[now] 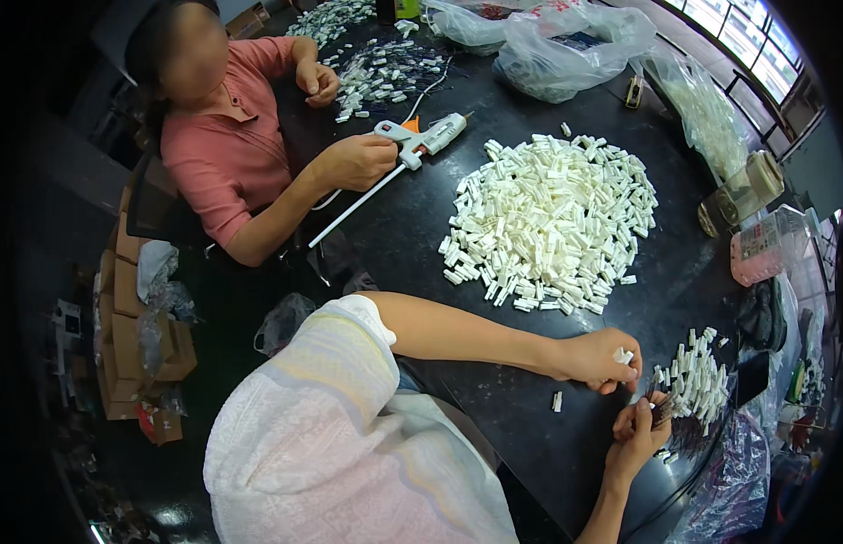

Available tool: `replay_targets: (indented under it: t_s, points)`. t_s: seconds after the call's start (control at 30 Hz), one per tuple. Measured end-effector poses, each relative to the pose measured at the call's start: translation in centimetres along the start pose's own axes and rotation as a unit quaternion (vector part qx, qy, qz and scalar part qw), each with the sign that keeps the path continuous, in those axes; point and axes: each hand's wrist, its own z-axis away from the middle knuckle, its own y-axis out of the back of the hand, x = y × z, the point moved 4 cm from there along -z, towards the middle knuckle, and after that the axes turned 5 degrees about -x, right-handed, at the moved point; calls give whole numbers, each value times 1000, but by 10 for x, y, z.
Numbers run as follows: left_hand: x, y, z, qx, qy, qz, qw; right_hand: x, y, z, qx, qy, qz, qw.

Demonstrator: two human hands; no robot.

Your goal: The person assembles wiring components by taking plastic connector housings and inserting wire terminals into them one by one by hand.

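My left hand (603, 360) is closed, with a small white plastic connector (624, 356) showing between its curled fingers. Just below it, my right hand (637, 430) is closed around thin dark wires (661, 410). The fingertips of both hands nearly meet, and what lies between them is too small to make out. Right beside them lies a bundle of white connectors (698, 381) with dark wires trailing from it. One loose connector (557, 402) lies on the black table left of my right hand. A large heap of white connectors (553, 213) spreads beyond my left forearm.
Across the table a co-worker's hand (360, 161) holds a white glue gun (426, 138) with a long glue stick. Wired connectors (385, 72) lie behind it. Plastic bags (566, 54), a yellow cutter knife (634, 92), a jar (743, 192) and a pink-filled container (757, 249) line the table's edges.
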Motion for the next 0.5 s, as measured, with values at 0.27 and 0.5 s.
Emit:
replay_targets:
  t_s: [0.27,0.5]
  points:
    - [4,0,-1,-13,4,4,1000,3,4,0,4,-4,-33,999]
    - [7,9,-2,-13,37,113,993,-6,-1,-2,35,-32,16,999]
